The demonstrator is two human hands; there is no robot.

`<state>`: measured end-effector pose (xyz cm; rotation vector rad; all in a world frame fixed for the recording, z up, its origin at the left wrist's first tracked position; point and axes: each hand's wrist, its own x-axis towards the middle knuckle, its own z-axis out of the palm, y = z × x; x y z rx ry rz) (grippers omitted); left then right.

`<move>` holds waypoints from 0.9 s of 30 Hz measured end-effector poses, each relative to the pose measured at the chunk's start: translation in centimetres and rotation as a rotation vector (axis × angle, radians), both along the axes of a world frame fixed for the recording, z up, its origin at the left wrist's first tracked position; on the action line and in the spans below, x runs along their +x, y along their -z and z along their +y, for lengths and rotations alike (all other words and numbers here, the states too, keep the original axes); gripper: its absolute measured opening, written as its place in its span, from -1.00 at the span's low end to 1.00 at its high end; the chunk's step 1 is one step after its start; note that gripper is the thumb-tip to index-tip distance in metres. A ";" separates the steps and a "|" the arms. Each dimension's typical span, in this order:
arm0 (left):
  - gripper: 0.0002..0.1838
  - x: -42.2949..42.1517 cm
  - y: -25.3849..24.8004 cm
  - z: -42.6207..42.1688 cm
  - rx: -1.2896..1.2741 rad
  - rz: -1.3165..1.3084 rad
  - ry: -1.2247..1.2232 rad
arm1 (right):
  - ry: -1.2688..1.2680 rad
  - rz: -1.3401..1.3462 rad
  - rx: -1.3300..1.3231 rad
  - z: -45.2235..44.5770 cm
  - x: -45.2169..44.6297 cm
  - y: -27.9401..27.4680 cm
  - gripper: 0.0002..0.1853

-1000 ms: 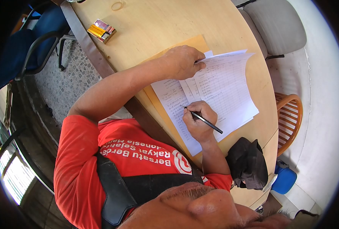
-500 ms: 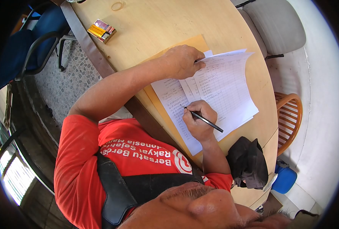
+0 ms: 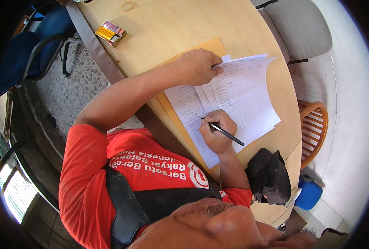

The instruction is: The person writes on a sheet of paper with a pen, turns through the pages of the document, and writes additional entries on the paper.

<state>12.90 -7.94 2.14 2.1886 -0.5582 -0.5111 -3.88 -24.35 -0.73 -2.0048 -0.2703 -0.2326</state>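
My right hand [image 3: 219,130] is closed around a black pen [image 3: 228,135], whose tip rests on a sheet with handwritten rows [image 3: 195,120]. Higher up, my left hand [image 3: 201,66] pinches the top edge of several printed table sheets [image 3: 244,93], which stay partly lifted and curled over the lower sheet. My left fingertips are partly hidden by the paper. A brown envelope [image 3: 172,112] lies beneath the papers on the wooden table [image 3: 168,31].
On the table's far left are a small box with a yellow lighter [image 3: 106,34] and a pale ring-shaped band [image 3: 127,6]. A black cloth bag [image 3: 269,176] sits right of my forearm. Around the table stand a grey chair [image 3: 307,31], a wooden chair [image 3: 315,133] and a blue chair [image 3: 49,31].
The pen and my right hand have shifted very slightly rightward along the written row. My left hand keeps its hold on the sheets.
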 end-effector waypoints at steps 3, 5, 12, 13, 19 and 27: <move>-0.68 0.0 0.0 0.0 0.001 -0.001 0.002 | -0.001 0.009 -0.022 0.0 -0.1 0.1 -0.82; -0.67 0.0 -0.1 0.0 -0.003 0.013 0.002 | -0.001 0.022 -0.020 0.0 -0.2 0.1 -0.82; -0.68 0.0 0.0 0.0 -0.009 0.007 0.007 | 0.003 0.008 -0.046 0.0 0.0 0.2 -0.81; -0.68 0.0 0.0 0.0 -0.009 0.007 0.007 | 0.003 0.009 -0.046 0.0 -0.1 0.3 -0.81; -0.67 0.0 -0.3 0.0 0.009 0.007 0.010 | 0.008 0.020 -0.052 0.1 0.0 0.1 -0.81; -0.67 0.0 -0.2 0.0 0.012 0.014 0.000 | -0.003 0.040 -0.045 0.0 -0.1 0.2 -0.81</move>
